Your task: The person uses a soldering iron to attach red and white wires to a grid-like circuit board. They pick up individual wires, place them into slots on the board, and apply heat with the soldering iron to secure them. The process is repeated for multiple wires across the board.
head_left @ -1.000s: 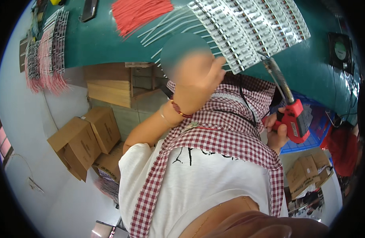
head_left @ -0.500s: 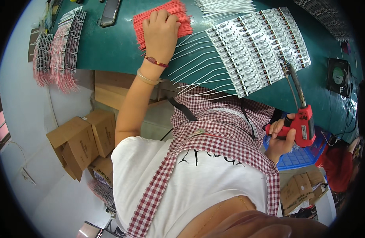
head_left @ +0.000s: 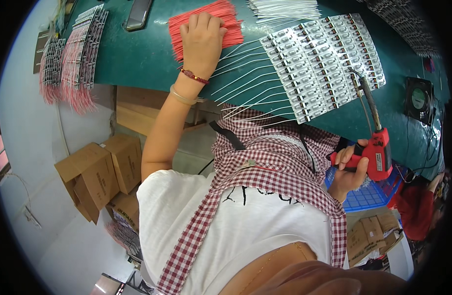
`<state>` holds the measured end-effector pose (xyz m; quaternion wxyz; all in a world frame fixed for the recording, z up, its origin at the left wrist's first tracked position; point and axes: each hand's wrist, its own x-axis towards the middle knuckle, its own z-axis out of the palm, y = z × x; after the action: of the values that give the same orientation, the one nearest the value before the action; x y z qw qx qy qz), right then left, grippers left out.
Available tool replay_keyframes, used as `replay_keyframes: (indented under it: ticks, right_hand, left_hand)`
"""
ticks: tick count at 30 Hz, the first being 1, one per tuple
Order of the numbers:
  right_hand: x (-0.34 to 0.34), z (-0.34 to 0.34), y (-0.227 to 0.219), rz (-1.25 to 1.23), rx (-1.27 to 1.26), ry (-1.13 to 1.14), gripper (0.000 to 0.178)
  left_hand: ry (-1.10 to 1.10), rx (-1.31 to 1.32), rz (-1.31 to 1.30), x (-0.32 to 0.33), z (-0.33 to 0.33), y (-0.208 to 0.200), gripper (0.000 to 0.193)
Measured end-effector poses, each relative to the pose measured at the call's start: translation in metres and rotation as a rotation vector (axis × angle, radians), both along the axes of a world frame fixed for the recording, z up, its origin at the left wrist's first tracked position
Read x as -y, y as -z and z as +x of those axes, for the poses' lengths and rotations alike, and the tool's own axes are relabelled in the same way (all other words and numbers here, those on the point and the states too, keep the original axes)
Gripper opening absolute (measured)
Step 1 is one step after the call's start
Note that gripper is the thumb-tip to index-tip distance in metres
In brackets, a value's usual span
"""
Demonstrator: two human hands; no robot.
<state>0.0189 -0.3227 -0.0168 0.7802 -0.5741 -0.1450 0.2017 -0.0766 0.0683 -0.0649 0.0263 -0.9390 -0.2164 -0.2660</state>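
My left hand (head_left: 202,43) rests on a pile of red wires (head_left: 231,22), its fingers bent down and closed against them; the fingertips are partly hidden. My right hand (head_left: 351,167) grips the red handle of a soldering gun (head_left: 381,155), whose long metal barrel and thin feed tube reach up over the sheet of circuit boards (head_left: 309,64). The gun's tip lies over the right part of that sheet. White wires (head_left: 250,83) stick out from the sheet's left edge, fanned toward me over the table edge.
A bundle of white wires (head_left: 285,10) lies behind the boards. Finished-looking boards with red and white wires (head_left: 78,59) hang at the left table edge, near a phone (head_left: 139,14). A black fan (head_left: 419,100) stands at right, a blue basket (head_left: 363,196) below. Cardboard boxes (head_left: 96,172) stand lower left.
The whole view has shifted slightly. My left hand stays on the red wires with its fingers a little moved; the soldering gun remains in my right hand, nearly still.
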Motion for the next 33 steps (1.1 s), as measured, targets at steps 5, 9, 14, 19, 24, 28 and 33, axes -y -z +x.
replay_keyframes:
  ticks: [5,9,14,19,24,28,33]
  right_hand:
    - [0.000,-0.001,-0.001,0.003,-0.008,0.009,0.048]
    - [-0.003,-0.001,-0.005,0.018,0.003,0.022,0.047]
    - [-0.004,0.001,-0.004,0.037,0.001,0.007,0.047]
    - [-0.006,0.001,-0.005,0.062,-0.013,-0.033,0.046]
    - [-0.014,0.001,-0.005,0.054,-0.021,-0.081,0.046]
    - [-0.016,0.001,-0.011,0.049,0.001,-0.114,0.046]
    - [-0.016,0.000,-0.013,0.038,0.001,-0.110,0.045]
  left_hand:
    - [-0.010,-0.004,0.034,0.000,0.003,-0.001,0.011]
    - [-0.002,0.117,-0.023,-0.007,0.000,-0.005,0.010]
    - [0.079,0.369,-0.301,-0.008,-0.006,-0.033,0.016]
    - [0.128,0.965,-0.908,0.017,-0.025,-0.069,0.022]
    - [0.130,1.165,-1.034,0.040,-0.023,-0.036,0.027]
    - [0.116,1.082,-0.961,0.048,-0.022,-0.036,0.032]
    - [0.100,0.985,-0.953,0.053,-0.029,-0.034,0.033]
